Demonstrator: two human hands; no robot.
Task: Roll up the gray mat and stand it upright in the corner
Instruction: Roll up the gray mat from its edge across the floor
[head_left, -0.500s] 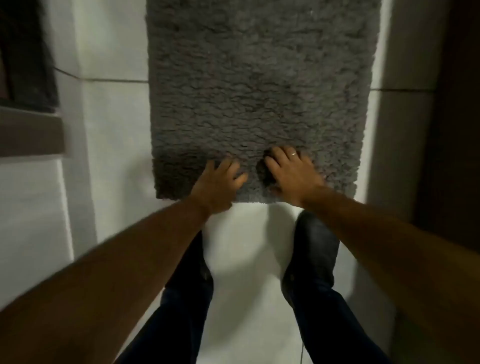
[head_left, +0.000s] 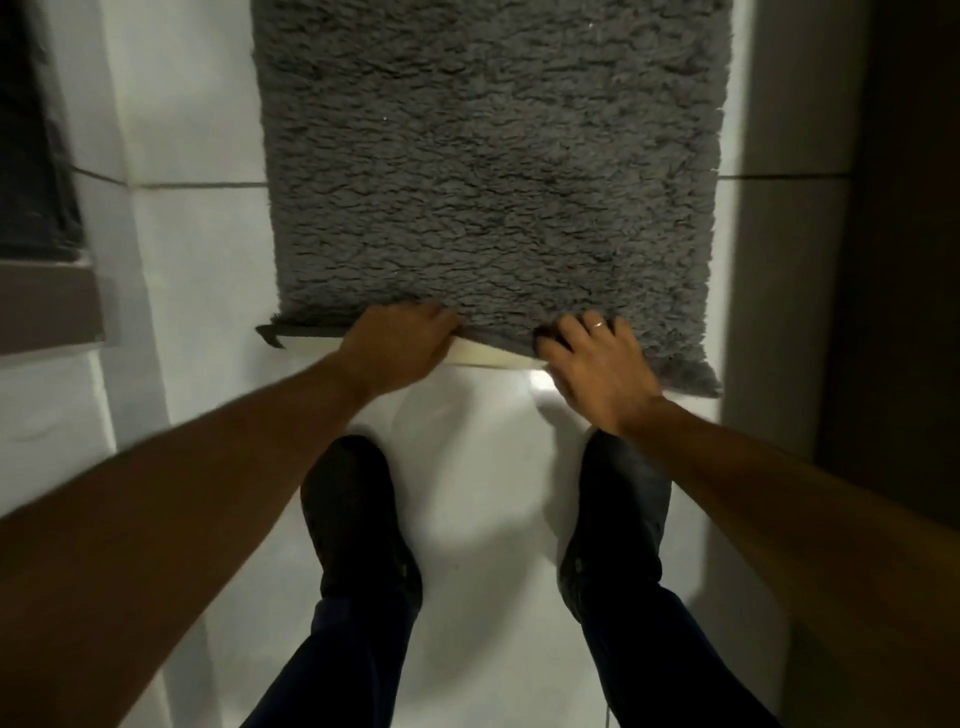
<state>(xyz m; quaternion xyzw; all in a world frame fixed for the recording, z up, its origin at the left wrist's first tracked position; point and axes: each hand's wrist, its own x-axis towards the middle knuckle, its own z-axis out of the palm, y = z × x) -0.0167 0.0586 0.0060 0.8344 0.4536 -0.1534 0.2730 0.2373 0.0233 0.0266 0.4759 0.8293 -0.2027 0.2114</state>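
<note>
A shaggy gray mat (head_left: 493, 171) lies flat on the white tiled floor and runs away from me. Its near edge is lifted and folded over, so a strip of the pale underside (head_left: 488, 357) shows. My left hand (head_left: 400, 348) grips that edge left of centre, fingers curled over the pile. My right hand (head_left: 597, 364), with a ring on one finger, holds the edge to the right, fingers dug into the pile. The near right corner of the mat still rests on the floor.
My two dark shoes (head_left: 358, 519) and dark trousers stand on the white floor (head_left: 488, 467) just short of the mat. A dark wall or door (head_left: 904, 260) runs along the right. A dark cloth and a ledge (head_left: 41, 306) sit at the left.
Both hands lay on top of the pile at the mat's near edge. Now they have gripped that edge and lifted it off the floor, exposing the pale underside.
</note>
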